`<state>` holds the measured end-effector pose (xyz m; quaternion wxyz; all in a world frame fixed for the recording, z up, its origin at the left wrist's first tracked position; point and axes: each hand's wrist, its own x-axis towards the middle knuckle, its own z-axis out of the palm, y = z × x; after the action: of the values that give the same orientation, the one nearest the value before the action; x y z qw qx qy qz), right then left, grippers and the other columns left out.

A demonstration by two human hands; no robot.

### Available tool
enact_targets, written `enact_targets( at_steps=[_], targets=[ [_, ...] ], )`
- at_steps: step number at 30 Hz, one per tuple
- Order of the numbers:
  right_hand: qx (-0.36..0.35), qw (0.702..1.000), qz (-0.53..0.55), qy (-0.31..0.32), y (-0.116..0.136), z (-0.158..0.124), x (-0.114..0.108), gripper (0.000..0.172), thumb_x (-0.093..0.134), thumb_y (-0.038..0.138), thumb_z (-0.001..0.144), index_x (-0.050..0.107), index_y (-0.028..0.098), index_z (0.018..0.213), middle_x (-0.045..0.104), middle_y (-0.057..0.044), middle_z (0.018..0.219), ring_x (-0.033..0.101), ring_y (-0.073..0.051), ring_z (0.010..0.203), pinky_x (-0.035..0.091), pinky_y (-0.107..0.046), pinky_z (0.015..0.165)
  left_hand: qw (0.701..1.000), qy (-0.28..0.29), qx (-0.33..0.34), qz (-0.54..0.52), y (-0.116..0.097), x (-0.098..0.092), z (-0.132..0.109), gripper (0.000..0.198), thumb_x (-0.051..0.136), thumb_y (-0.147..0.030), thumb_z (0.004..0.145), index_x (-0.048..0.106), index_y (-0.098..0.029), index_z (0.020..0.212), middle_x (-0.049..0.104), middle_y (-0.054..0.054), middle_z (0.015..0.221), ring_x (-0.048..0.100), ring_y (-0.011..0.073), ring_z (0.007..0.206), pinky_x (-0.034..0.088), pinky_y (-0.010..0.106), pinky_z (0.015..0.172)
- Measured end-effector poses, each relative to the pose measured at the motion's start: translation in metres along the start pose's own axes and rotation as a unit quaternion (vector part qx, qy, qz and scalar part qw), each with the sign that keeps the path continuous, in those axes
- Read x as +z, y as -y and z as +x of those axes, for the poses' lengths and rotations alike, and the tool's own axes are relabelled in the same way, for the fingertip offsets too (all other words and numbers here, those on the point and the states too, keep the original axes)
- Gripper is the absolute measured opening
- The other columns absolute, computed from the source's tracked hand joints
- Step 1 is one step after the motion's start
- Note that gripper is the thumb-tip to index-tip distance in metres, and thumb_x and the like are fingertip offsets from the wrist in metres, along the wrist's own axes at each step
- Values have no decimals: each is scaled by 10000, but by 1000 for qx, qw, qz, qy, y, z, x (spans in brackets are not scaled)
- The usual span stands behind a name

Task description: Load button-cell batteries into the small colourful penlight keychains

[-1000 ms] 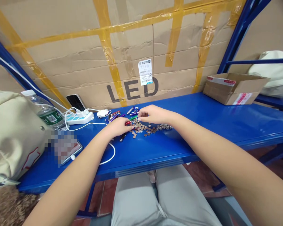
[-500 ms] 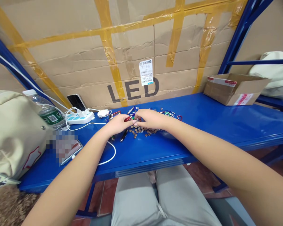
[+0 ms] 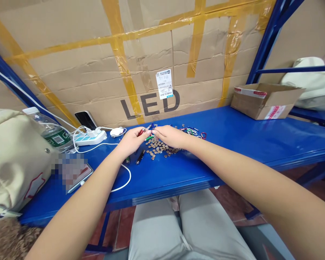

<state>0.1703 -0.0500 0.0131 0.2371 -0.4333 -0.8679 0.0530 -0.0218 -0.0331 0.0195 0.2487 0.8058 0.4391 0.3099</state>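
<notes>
My left hand [image 3: 133, 141] is closed around a slim red metal tube [image 3: 142, 131], which looks like a small penlight. At its tip my right hand [image 3: 167, 136] is pinched, its thumb almost meeting the left thumb; whatever is between these fingers is too small to make out. Many small round metal discs [image 3: 158, 146], like button cells, lie loose beneath my hands. A green tube [image 3: 150, 138] lies by the discs, and a black penlight-like tube [image 3: 140, 156] is nearer the front edge. Behind my right hand are several carabiner clips [image 3: 192, 131], partly covered by it.
A power strip [image 3: 90, 137] with white cables, a bottle [image 3: 55, 135], a phone-like device [image 3: 86, 120] and a beige bag [image 3: 14, 155] are on the left. An open cardboard box [image 3: 265, 101] stands on the blue table [image 3: 233, 144] at right. A large carton [image 3: 97, 79] stands behind.
Both hands have moved slightly up and away from me, still together, uncovering more of the discs and the green tube. The whole view has shifted a little.
</notes>
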Motion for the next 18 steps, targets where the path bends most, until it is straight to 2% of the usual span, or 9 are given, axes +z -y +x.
enact_targets(
  at_steps=[4, 7, 11, 14, 18],
  targets=[
    [15, 998, -47, 28, 4, -4, -1, 360, 272, 437, 997, 516, 179, 936, 665, -95, 905, 565, -181, 693, 326, -281, 567, 997, -34, 26, 71, -2, -1, 0, 340, 507, -486, 864, 525, -184, 708, 413, -53, 539, 376, 107, 532, 306, 245, 551],
    [5, 990, -138, 41, 10, -4, -2, 336, 279, 370, 991, 536, 153, 998, 678, -116, 867, 595, -211, 682, 298, -297, 540, 995, -28, 23, 89, -3, 1, -1, 342, 488, -484, 871, 506, -190, 697, 396, -56, 516, 377, 112, 520, 305, 249, 548],
    [26, 972, -232, 31, 15, -1, -1, 346, 280, 302, 979, 568, 118, 1031, 692, -153, 855, 639, -264, 743, 306, -316, 553, 994, -26, 22, 107, -5, 3, -1, 355, 468, -484, 877, 455, -196, 669, 400, -47, 532, 382, 117, 527, 300, 254, 549],
    [63, 974, -218, 16, 13, 1, -4, 317, 298, 278, 969, 572, 124, 1009, 695, -148, 868, 636, -254, 740, 292, -315, 551, 991, -26, 22, 128, -7, 5, -1, 345, 474, -473, 874, 424, -200, 669, 423, -38, 576, 392, 121, 556, 302, 258, 559],
    [74, 984, -158, -21, 5, 1, -9, 321, 267, 307, 991, 543, 143, 995, 687, -121, 867, 595, -207, 686, 267, -308, 549, 986, 17, 52, 157, -10, 7, -3, 291, 499, -394, 858, 383, -204, 669, 448, -30, 624, 420, 131, 601, 308, 264, 580]
  ],
)
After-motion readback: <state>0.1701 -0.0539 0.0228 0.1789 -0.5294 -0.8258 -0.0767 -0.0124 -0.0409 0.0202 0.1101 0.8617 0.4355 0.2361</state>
